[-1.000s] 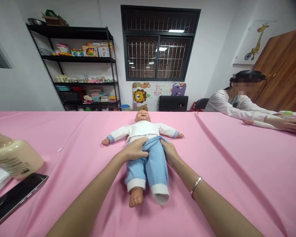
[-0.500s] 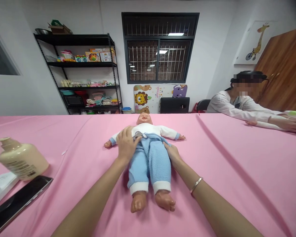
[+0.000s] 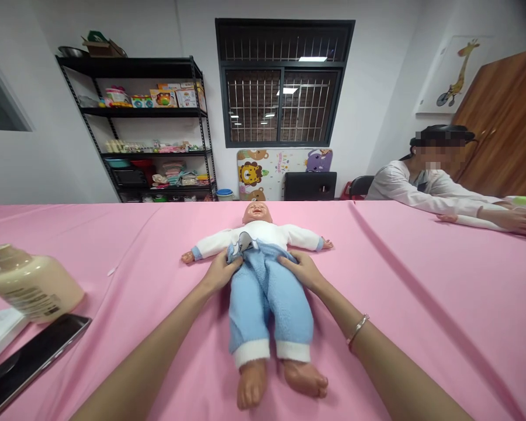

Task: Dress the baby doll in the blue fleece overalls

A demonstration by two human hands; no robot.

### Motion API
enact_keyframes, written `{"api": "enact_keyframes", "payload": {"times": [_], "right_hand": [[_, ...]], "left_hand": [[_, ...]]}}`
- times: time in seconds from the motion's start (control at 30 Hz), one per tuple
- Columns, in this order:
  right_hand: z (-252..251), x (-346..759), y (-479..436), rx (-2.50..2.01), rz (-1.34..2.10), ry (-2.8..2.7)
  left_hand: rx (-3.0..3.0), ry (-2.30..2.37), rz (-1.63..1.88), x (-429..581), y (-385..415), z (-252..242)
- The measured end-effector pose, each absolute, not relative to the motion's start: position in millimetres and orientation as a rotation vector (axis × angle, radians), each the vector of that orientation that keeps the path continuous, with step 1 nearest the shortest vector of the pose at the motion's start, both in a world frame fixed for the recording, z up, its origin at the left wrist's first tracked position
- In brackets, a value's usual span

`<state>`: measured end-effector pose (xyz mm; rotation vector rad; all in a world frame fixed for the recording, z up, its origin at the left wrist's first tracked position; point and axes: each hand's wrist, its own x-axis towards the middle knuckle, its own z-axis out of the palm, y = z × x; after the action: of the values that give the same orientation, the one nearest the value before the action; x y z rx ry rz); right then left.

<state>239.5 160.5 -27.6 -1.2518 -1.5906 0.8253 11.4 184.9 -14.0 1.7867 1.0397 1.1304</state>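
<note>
A baby doll lies on its back, head away from me, arms spread and bare feet toward me. It wears a white top with blue cuffs and fluffy light-blue trousers with white hems. My left hand grips the trousers at the waist on the left, thumb on top and fingers partly hidden. A grey-white flap of cloth is turned up beside it. On the right side of the waist, my right hand grips the trousers, its thumb over the front.
A pump bottle, a phone and a white object lie at the left on the pink cloth. At the right, a person reaches toward another doll, partly seen. Shelves stand behind.
The doll has slid toward me, its feet now nearer and shifted slightly right. My left hand has moved down from the top of the waist to its left side. My right hand's thumb has come over the front.
</note>
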Motion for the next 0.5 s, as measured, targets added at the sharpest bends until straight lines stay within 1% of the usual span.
{"api": "enact_keyframes", "payload": {"times": [0.1, 0.17, 0.23, 0.3, 0.37, 0.5], "right_hand": [[-24.3, 238.2, 156.8, -1.215, 0.820, -1.695], [-22.4, 241.7, 157.0, -1.172, 0.928, -1.674], [-22.1, 248.8, 159.3, -1.131, 1.078, -1.490], [-24.7, 256.9, 163.1, -1.115, 1.152, -1.249], [-29.8, 262.3, 167.0, -1.150, 1.126, -1.177], [-39.5, 261.1, 171.2, -1.279, 0.943, -1.448]], "left_hand": [[1.708, 1.069, 1.057, 9.9, 178.6, -7.5], [1.615, 1.057, 0.995, 7.8, 173.6, -1.8], [1.531, 0.988, 0.962, 4.4, 170.7, 3.3], [1.459, 0.908, 0.946, -0.5, 171.8, 5.8], [1.437, 0.886, 0.953, -6.4, 176.8, 4.6], [1.667, 1.162, 0.926, -18.9, 188.4, -2.4]]}}
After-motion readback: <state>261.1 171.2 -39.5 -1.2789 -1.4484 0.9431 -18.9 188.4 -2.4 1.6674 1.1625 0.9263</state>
